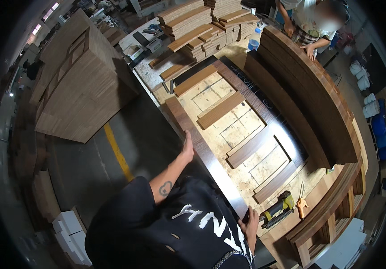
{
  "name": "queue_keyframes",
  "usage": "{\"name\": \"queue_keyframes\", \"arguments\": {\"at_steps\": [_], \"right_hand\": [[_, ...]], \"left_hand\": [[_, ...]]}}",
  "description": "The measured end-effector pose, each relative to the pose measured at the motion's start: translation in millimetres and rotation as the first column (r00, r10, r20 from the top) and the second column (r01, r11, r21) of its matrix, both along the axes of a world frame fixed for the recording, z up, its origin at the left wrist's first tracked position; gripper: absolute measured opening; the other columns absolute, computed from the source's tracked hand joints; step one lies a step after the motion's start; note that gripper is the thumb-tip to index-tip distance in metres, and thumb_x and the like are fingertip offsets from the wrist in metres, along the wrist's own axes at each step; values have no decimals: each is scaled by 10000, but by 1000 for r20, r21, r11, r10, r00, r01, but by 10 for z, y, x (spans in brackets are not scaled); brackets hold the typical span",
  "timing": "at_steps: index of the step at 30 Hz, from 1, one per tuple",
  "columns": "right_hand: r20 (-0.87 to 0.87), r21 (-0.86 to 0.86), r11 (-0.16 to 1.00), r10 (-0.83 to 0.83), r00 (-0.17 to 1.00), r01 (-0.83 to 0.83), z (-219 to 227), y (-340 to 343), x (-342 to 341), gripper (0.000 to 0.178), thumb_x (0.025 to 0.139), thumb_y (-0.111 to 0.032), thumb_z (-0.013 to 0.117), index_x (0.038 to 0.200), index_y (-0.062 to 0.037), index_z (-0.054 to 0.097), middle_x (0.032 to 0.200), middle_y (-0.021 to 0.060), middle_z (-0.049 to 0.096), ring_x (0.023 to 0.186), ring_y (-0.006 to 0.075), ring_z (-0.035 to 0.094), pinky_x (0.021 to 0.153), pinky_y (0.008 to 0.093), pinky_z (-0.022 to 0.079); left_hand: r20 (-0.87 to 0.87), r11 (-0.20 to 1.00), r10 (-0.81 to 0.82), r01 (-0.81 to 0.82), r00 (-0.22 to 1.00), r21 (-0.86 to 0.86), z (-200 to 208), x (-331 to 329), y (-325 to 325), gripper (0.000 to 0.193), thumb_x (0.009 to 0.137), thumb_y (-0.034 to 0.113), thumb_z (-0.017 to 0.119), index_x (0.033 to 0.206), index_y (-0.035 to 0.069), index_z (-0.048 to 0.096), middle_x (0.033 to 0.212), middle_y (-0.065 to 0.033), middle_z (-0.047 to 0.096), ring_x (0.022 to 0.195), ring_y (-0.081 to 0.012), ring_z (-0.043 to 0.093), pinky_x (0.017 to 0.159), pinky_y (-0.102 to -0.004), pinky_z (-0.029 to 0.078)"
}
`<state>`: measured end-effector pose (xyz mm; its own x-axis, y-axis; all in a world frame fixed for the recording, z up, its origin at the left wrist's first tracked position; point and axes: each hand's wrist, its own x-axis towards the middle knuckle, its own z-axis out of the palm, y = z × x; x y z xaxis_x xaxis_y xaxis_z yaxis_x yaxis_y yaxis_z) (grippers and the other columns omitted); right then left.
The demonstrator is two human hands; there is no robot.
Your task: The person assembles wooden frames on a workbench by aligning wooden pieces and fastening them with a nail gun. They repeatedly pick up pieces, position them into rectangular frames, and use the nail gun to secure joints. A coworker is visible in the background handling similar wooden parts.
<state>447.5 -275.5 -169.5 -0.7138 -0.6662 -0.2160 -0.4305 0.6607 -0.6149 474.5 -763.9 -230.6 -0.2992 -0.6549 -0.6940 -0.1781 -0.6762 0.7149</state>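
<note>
So there's a long brown board (213, 168) lying along the near side of the workbench (243, 178). Left hand (186, 149) is flat-ish against its near edge, right hand (249, 223) has bent fingers at its right end. Can't tell if either's really gripping, tbh. Short slats (222, 110) sit just beyond, nail gun (278, 210) near the right hand.

Co-worker in pale shirt (307, 14): face blurred; legs hidden behind curved brown wooden panels (311, 105).
Glossy dark-brown wooden board (205, 154): grain lost in near-end glare.
Silver link chain (231, 254): cut off by lower edge.
Pale scrawl (246, 83) on black strip (258, 93): too small to read.
</note>
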Motion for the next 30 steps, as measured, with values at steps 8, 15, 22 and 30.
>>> {"name": "queue_keyframes", "arguments": {"at_steps": [8,15,22,30], "right_hand": [[-319,58,989,-108,942,133,-157,-372,-113,785,733,-292,869,1398,-50,530,1329,189,544,1223,392,495,1085,497,343],[-238,-9,823,-553,798,568,-347,-356,201,873,810,-271,860,1470,40,380,1420,349,391,1290,490,429,1106,493,367],[-182,-1,768,-630,755,641,-169,-707,86,928,815,-271,856,1506,36,318,1368,335,439,1238,476,456,1068,480,383],[-205,6,764,-630,749,645,-216,-689,89,955,819,-298,854,1532,6,296,1360,331,449,1217,474,478,1056,481,401]], "left_hand": [[687,729,-377,656,621,-194,-115,12,-529,687,963,566,579,1154,-94,561,786,-163,669,628,-229,662,584,-347,554],[503,866,-229,411,833,-286,-34,-189,-484,621,953,482,660,1122,-107,561,770,-149,652,640,-211,660,571,-313,579],[519,879,-169,366,838,-304,-171,-262,-703,560,954,474,667,984,-81,602,803,-166,666,670,-230,672,600,-335,598],[560,889,-207,393,802,-234,50,-351,-691,654,901,511,679,1027,-129,633,928,-264,710,828,-331,734,650,-377,622]]}}
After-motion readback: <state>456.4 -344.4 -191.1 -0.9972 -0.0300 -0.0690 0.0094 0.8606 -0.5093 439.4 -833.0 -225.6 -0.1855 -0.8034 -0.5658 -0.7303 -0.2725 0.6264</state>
